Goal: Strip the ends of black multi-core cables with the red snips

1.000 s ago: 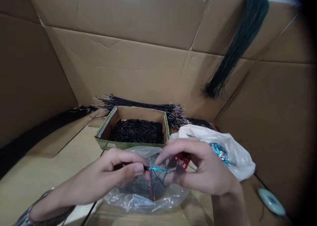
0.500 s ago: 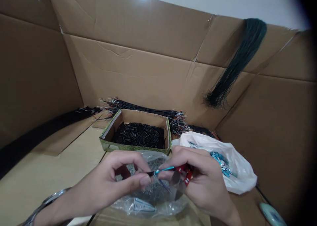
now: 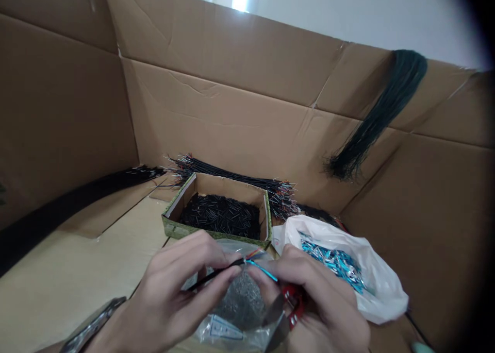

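Observation:
My left hand [image 3: 181, 291] pinches a thin black insulated wire [image 3: 214, 273] between thumb and fingers. My right hand [image 3: 319, 306] grips a small red circuit board [image 3: 292, 304], partly hidden by the fingers, and a blue wire [image 3: 263, 270] runs from that hand to the black wire's end. Between my hands and just below them lies a clear plastic bag [image 3: 235, 332] holding grey metal bits. A metal bracelet [image 3: 95, 324] circles my left wrist.
Ahead stands a green patterned box [image 3: 216, 229] full of short black tubes, with black wire bundles [image 3: 235, 175] behind it. A white plastic bag [image 3: 371, 275] holds shiny blue pieces on the right. Cardboard walls [image 3: 232, 116] surround everything, and a dark green wire hank [image 3: 375, 116] hangs on them.
The view has tilted upward, so everything sits lower in the frame. My hands have drawn closer, the black wire now slants down-left, and more blue pieces show in the white bag.

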`<state>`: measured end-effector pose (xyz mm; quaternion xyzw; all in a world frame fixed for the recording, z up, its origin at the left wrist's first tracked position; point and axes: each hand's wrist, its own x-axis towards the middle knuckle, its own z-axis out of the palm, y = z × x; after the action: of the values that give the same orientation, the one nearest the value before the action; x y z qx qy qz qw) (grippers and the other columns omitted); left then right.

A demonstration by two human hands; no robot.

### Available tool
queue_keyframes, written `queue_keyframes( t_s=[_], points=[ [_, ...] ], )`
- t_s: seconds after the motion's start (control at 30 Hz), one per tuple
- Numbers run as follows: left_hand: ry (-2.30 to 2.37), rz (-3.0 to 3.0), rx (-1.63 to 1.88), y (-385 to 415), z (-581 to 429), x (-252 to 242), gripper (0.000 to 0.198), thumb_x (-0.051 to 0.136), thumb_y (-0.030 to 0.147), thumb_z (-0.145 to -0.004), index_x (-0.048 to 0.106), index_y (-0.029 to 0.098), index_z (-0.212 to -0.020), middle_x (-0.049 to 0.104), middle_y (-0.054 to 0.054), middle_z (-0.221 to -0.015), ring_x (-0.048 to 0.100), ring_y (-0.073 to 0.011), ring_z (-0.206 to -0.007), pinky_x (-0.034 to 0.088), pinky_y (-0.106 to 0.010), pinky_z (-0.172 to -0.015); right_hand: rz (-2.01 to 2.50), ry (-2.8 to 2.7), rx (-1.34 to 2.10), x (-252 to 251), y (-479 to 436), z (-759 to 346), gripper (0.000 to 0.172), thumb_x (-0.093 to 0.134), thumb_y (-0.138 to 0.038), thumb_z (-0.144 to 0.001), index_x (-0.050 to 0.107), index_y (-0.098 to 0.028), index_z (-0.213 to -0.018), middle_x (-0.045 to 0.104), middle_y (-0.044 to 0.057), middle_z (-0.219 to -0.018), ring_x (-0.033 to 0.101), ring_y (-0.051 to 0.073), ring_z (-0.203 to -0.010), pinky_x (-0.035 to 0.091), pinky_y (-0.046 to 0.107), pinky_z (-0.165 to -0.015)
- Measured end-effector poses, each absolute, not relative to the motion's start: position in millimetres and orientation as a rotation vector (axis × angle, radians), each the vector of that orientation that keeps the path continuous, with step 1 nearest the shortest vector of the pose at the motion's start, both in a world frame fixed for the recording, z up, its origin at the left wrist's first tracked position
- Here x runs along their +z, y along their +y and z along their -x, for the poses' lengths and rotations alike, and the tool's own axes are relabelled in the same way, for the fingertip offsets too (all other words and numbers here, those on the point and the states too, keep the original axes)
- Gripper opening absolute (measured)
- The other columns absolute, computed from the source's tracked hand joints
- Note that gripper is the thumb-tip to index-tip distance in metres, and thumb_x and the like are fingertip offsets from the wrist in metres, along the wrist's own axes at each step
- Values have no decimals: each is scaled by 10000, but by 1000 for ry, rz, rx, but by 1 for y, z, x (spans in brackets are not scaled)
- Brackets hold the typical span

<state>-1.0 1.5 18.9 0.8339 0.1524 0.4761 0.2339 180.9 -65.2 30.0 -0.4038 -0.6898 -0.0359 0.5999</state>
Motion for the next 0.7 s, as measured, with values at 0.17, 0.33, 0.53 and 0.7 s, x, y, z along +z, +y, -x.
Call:
queue_keyframes(
  t_s=[0.17,0.33,0.53,0.7],
  points=[
    [452,-2490,1388,5,0,20,275,625,-2,-898,602,208,-1074,625,-14,-828,550,-159,-748,453,-293,-659,1094,-1445,120,33,-63,-174,174,714,-163,-835,618,-211,-698,534,-58,-547,441,86,-428,349,196,-386],
    [592,-2452,1183,14,0,25,121,572,95,-975,647,189,-979,630,-7,-809,568,-141,-720,454,-257,-638,1100,-1677,312,46,-65,-186,88,723,-152,-836,776,-220,-854,679,-29,-612,575,110,-473,472,191,-438],
    [767,-2236,808,15,1,35,209,536,324,-1025,668,225,-896,671,28,-786,599,-127,-687,418,-206,-546,1164,-2016,-181,48,-67,-218,437,576,-5,-870,662,-145,-1274,647,52,-806,568,177,-668,451,288,-550],
    [780,-2175,632,14,2,35,340,479,451,-1034,629,219,-835,599,31,-713,531,-132,-623,356,-228,-499,1168,-2184,-310,48,-62,-222,286,511,-16,-904,717,-131,-1064,569,34,-735,490,181,-649,366,306,-551]
  ],
)
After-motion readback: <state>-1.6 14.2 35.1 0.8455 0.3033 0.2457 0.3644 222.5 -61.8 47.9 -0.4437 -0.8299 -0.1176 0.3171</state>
